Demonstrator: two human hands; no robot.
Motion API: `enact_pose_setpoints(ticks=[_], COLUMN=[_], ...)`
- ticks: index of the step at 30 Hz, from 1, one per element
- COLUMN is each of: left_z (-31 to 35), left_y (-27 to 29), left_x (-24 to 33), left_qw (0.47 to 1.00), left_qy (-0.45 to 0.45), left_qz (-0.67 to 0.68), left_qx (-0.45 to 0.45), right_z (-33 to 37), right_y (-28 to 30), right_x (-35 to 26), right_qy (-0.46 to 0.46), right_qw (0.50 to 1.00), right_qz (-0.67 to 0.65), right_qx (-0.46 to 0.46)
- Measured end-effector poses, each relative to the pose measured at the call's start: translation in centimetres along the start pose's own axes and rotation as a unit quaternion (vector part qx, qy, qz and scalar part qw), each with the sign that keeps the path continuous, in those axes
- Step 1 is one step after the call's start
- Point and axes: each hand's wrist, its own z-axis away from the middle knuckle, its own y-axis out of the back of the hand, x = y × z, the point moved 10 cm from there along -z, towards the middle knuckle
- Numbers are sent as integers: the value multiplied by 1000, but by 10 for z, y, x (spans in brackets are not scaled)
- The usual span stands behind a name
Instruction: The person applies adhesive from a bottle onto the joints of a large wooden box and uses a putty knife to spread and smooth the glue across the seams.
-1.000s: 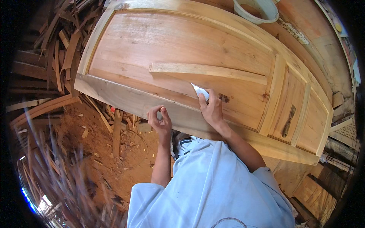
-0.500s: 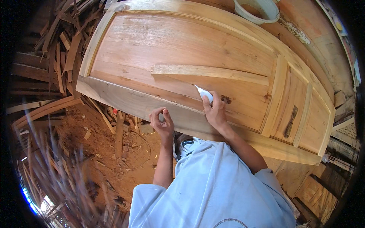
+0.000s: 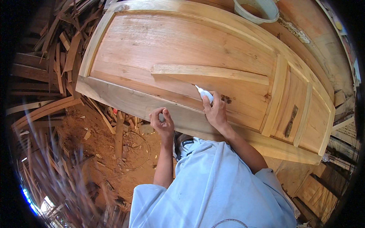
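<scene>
A panelled wooden door (image 3: 182,41) lies flat in front of me. My right hand (image 3: 216,116) is wrapped round a small white squeeze bottle (image 3: 205,95) with a narrow pointed nozzle. The nozzle tip points up and left, over the door's large panel, close to the inner edge of the near rail. My left hand (image 3: 162,122) is at the door's near edge, its fingers curled in toward the thumb; whatever they hold, if anything, is hidden. Beyond the bottle, a loose pale wood strip (image 3: 209,71) lies across the large panel.
At the far edge stands a whitish basin (image 3: 256,11) with brownish contents. Scrap wood (image 3: 70,49) is piled at the left, and offcuts lie on the reddish dirt floor (image 3: 99,148). A dark elongated mark (image 3: 291,121) shows on the smaller panel at the right.
</scene>
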Motion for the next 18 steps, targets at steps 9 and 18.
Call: enact_pose_setpoints(ticks=[9,18], left_z=[-1,-2], left_y=[1,2], left_x=[3,5], left_qw=[1000,999], left_qy=[-13,-34], left_qz=[6,0], left_qx=[6,19], right_z=[3,4], right_y=[2,1], right_x=[15,15], right_qy=[-36,-35], right_qw=[999,999], right_qz=[-10,-19], right_qx=[0,1])
